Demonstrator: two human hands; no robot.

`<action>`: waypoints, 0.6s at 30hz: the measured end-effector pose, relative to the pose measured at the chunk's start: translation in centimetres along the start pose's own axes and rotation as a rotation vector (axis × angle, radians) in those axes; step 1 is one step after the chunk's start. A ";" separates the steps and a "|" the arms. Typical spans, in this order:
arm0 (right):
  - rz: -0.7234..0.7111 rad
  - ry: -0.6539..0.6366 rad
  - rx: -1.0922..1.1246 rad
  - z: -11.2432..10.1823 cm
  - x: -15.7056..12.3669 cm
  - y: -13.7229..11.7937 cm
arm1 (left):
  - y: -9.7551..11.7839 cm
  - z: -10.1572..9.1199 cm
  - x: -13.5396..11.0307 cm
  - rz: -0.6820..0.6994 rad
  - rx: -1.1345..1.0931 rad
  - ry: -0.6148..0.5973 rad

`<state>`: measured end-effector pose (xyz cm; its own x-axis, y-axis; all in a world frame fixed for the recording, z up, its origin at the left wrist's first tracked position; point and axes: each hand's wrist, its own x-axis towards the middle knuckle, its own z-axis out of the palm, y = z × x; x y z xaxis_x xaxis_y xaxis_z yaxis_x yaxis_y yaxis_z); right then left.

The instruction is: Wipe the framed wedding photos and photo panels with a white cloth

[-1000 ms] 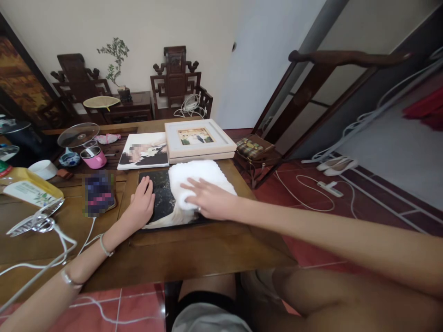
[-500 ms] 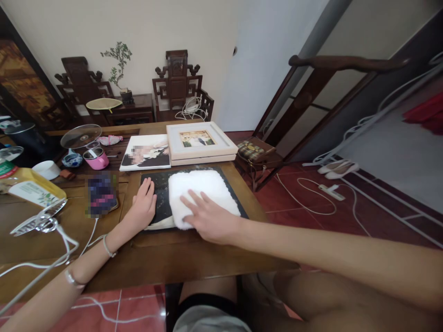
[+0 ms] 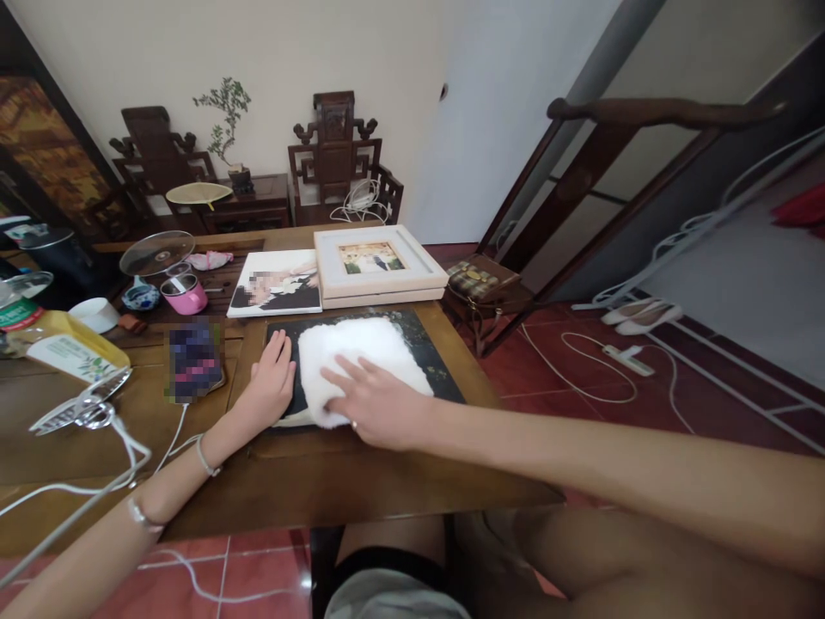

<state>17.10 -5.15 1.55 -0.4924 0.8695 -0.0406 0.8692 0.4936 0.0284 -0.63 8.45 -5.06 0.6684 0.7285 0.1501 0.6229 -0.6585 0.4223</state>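
Observation:
A folded white fluffy cloth lies flat on a dark, speckled panel near the table's front edge. On top of the cloth rests my right hand, palm down with its fingers spread. My left hand lies on the panel's left edge, fingers stretched out, and holds nothing. A pale strip shows along the panel's near left edge, partly covered by the cloth.
Behind the panel sit a framed picture and a photo print. To the left are a phone on a cable, a pink cup, an oil bottle and a silver clip-like tool. A wooden chair stands right.
My right hand and the white cloth have slid left across the panel, baring more of its right side. My left hand stays at the left edge.

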 end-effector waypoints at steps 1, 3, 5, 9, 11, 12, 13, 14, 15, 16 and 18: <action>0.018 0.001 -0.014 -0.1 0.8 0.8 | -0.1 0.1 0.0 0.011 0.000 0.007; 0.040 0.001 -0.043 -0.1 2.3 2.3 | -0.2 0.1 0.1 0.025 0.006 0.009; 0.045 0.000 -0.063 -0.1 3.8 3.6 | -0.1 0.0 0.1 0.014 0.013 -0.009; 0.067 0.004 -0.080 0.0 5.2 4.6 | 0.2 -0.3 0.1 -0.020 0.016 -0.051; 0.058 -0.006 -0.083 0.1 5.0 4.0 | 0.2 -0.3 0.1 -0.021 0.015 -0.054; 0.046 -0.013 -0.080 0.1 4.6 3.4 | 0.2 -0.3 0.1 -0.018 0.015 -0.052; 0.035 -0.019 -0.074 0.1 4.1 2.7 | 0.2 -0.4 0.1 -0.015 0.015 -0.049; 0.024 -0.026 -0.066 0.1 3.5 1.9 | 0.2 -0.4 0.0 -0.010 0.015 -0.048; 0.014 -0.034 -0.058 0.1 2.8 0.9 | 0.2 -0.4 0.0 -0.007 0.016 -0.049; 0.003 -0.045 -0.049 -0.1 2.1 0.0 | 0.3 -0.5 -0.1 -0.007 0.018 -0.053; -0.023 -0.074 -0.027 -0.6 0.8 -1.9 | 0.5 -0.7 -0.1 -0.011 0.025 -0.069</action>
<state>15.08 -5.39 2.03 -0.5066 0.8544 -0.1157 0.8557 0.5147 0.0535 -0.64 8.15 -4.24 0.6871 0.7218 0.0835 0.6399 -0.6555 0.4010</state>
